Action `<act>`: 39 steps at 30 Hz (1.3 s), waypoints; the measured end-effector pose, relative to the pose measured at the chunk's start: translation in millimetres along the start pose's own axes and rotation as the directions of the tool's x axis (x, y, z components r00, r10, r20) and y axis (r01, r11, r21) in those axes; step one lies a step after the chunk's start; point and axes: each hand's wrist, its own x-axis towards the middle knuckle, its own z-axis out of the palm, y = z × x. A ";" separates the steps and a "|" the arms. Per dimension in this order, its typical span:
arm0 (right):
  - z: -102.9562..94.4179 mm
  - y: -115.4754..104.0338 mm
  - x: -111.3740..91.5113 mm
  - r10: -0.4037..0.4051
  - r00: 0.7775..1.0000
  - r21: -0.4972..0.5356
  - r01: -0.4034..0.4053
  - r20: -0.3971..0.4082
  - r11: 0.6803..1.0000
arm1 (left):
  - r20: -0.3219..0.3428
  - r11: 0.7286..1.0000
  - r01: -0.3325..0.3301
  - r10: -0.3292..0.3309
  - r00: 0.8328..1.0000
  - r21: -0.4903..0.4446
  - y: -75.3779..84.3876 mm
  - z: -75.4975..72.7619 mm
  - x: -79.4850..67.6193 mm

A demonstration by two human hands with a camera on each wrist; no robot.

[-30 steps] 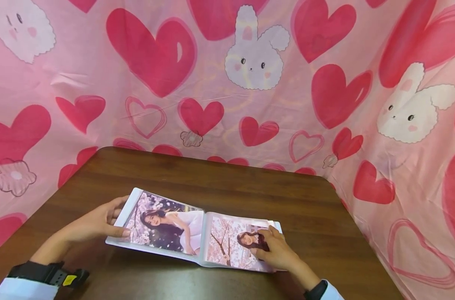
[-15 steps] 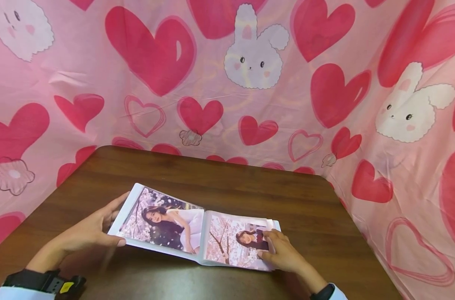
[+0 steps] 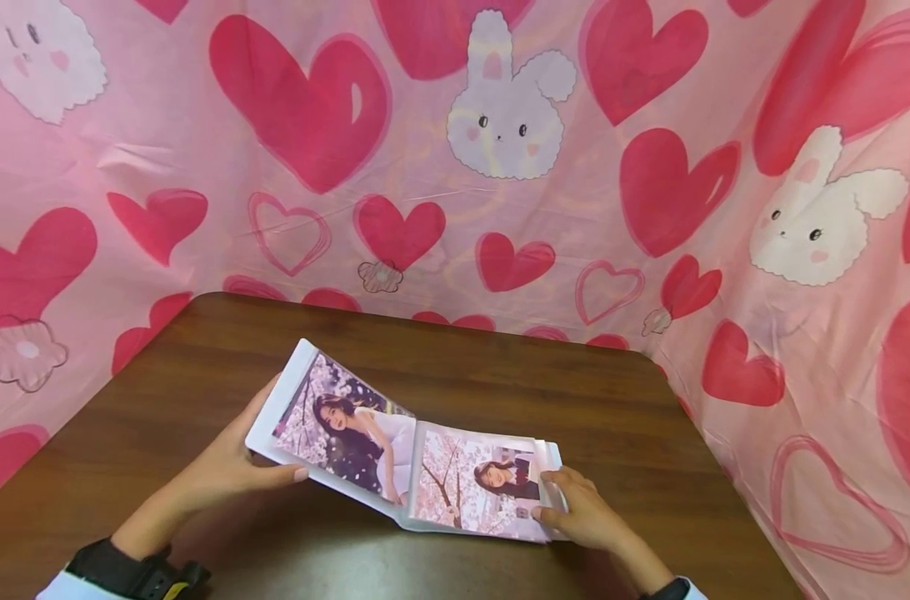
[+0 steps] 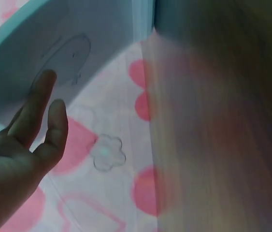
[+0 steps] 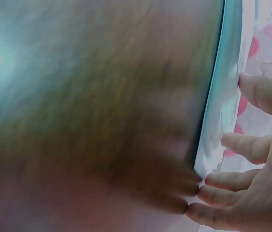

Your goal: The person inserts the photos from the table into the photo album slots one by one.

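An open photo album [image 3: 466, 479] with clear sleeves lies across the near middle of the table in the head view, its left half tilted up. A picture of a person in a white dress [image 3: 361, 437] fills the left page; blossom and a smiling person fill the right. My left hand [image 3: 233, 454] holds the raised left half, thumb at its near edge. In the left wrist view, fingers [image 4: 29, 113] reach behind the cover, which bears a line drawing [image 4: 68, 58]. My right hand [image 3: 578, 508] touches the right page's outer edge, its fingertips [image 5: 237, 140] along the page edges.
The brown wooden table [image 3: 440, 354] extends beyond the album. A pink cloth [image 3: 395, 125] printed with hearts and rabbits hangs behind it and along both sides. Dark bands [image 3: 132, 571] circle the wrists, with white sleeves below.
My left hand has moved right and lifted the album's left half more steeply; its thumb has slid off the page to the near edge. My right fingers have drawn back toward the right edge.
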 end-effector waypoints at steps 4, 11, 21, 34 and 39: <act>-2.5 4.5 -1.9 0.007 1.000 0.010 -0.008 0.022 1.000 | -0.004 1.000 -0.017 0.017 1.000 0.011 1.7 11.5 6.5; -2.5 8.7 -1.3 -0.021 0.999 -0.018 0.021 0.029 1.000 | -0.024 0.997 -0.024 0.025 0.999 0.071 2.5 25.6 15.4; -6.5 12.5 -5.8 0.026 1.000 -0.011 -0.026 0.002 1.000 | 0.031 0.995 -0.041 0.039 0.999 0.086 2.0 60.7 29.2; -14.3 17.8 -9.2 0.122 0.992 -0.058 -0.121 0.026 0.991 | 0.074 0.920 -0.345 0.337 0.939 0.188 -3.1 84.4 51.2; -15.2 20.7 -9.6 0.127 0.992 -0.066 -0.126 0.016 0.990 | 0.114 0.912 -0.321 0.301 0.947 0.254 -8.0 95.6 53.4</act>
